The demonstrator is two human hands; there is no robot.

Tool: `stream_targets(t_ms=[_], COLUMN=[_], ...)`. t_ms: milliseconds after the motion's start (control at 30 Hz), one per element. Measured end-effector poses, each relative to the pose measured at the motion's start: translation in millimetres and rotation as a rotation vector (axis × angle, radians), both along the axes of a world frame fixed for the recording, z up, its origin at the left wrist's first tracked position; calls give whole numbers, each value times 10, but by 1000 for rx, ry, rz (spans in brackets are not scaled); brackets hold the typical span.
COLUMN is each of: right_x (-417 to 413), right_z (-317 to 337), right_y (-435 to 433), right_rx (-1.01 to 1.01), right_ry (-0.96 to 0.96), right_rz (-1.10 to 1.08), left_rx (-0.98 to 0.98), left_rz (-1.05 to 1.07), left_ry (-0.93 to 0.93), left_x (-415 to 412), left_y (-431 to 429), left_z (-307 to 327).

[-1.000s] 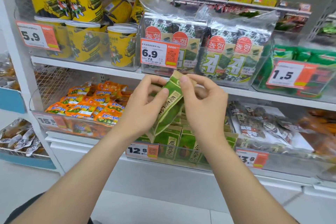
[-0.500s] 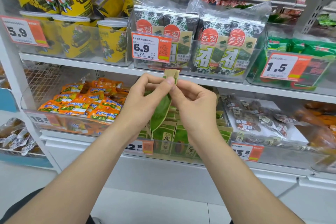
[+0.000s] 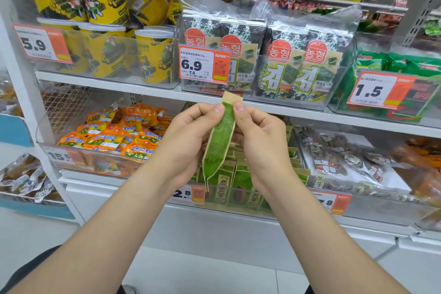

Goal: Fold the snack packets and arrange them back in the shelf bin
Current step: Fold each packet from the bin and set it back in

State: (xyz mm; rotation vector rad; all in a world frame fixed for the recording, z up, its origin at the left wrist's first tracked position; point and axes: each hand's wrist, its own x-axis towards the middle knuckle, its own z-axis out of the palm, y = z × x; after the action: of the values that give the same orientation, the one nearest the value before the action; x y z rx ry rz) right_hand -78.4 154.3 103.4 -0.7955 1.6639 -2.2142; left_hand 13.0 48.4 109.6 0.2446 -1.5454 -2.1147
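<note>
A green and tan snack packet (image 3: 220, 141) hangs upright in front of the shelf, folded lengthwise into a narrow strip. My left hand (image 3: 188, 141) pinches its upper left edge with thumb and fingers. My right hand (image 3: 259, 141) pinches the upper right edge, thumb tip near the top flap. Behind and below the hands, a clear shelf bin (image 3: 241, 194) on the lower shelf holds several matching green packets standing upright.
Orange snack packets (image 3: 114, 133) fill the bin to the left, bagged dark snacks (image 3: 338, 160) the one to the right. The upper shelf carries yellow cups (image 3: 102, 38), seaweed packs (image 3: 286, 55) and orange price tags (image 3: 205, 63). White floor lies below.
The packet has turned from a slanted, wider face to an upright narrow strip. Both hands have shifted slightly, thumbs now pinching near its top.
</note>
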Motion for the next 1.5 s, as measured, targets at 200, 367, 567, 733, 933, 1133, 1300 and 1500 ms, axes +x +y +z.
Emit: stream_targets(t_ms=[200, 367, 567, 733, 933, 1133, 1300, 1500], right_x=[12, 72, 119, 48, 52, 50, -14, 2], right_z=[16, -21, -22, -40, -31, -6, -67, -3], right_y=[18, 50, 54, 91, 111, 125, 82, 120], right_rx=[48, 362, 252, 176, 164, 131, 168, 278], right_ry=[195, 342, 207, 197, 162, 26, -90, 9], right_rz=[4, 150, 138, 105, 188, 225, 199, 127], left_rx=[95, 179, 8, -108, -193, -161, -77, -254], left_rz=[72, 182, 149, -54, -44, -120, -198, -233], left_ry=[88, 71, 32, 3, -57, -38, -30, -176], left_x=[-2, -8, 101, 213, 308, 358, 341, 365], left_y=[-21, -126, -144, -182, -281, -351, -349, -256], left_z=[10, -21, -15, -65, -66, -71, -71, -74])
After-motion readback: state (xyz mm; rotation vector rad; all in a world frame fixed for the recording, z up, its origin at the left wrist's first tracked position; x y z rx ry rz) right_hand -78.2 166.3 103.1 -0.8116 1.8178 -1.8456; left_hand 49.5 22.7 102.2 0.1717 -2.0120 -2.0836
